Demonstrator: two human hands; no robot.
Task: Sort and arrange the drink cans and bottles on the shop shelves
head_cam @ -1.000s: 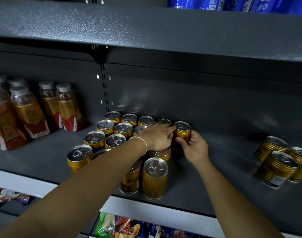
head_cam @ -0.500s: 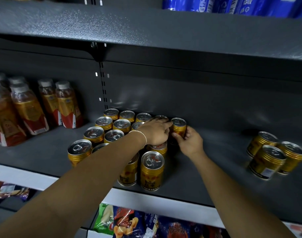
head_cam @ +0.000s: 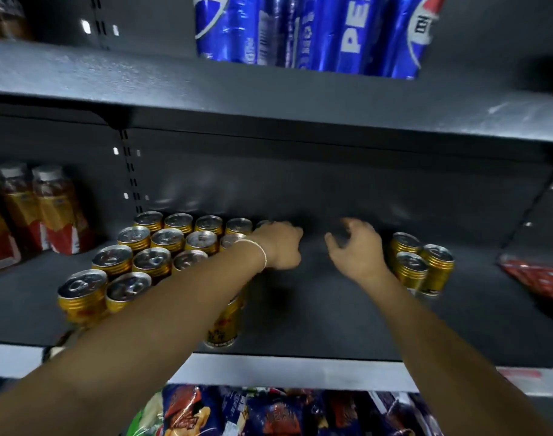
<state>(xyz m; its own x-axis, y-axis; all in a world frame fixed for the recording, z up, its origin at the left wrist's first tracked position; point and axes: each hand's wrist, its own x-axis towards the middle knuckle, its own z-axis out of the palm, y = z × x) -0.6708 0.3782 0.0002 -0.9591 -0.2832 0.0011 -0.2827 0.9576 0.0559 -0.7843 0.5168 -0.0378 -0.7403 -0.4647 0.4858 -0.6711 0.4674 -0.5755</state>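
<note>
A block of gold drink cans (head_cam: pixel 152 262) with silver tops stands in rows at the left middle of the dark grey shelf (head_cam: pixel 316 309). My left hand (head_cam: pixel 279 243) lies at the block's right rear corner, fingers bent down over the cans there; what they hold is hidden. My forearm covers several cans, and one front can (head_cam: pixel 223 325) shows below it. My right hand (head_cam: pixel 353 247) hovers over bare shelf, fingers loosely spread and empty, just left of three separate gold cans (head_cam: pixel 412 269).
Amber bottles with white caps and red labels (head_cam: pixel 54 209) stand at the left. Blue cola cans (head_cam: pixel 316 29) fill the shelf above. A red packet (head_cam: pixel 539 278) lies at the far right. Snack bags (head_cam: pixel 268 410) sit on the shelf below.
My right hand has let go of the can at the block's rear corner and moved right towards the three separate cans. The view has tilted upward. My left hand stays on the block.
</note>
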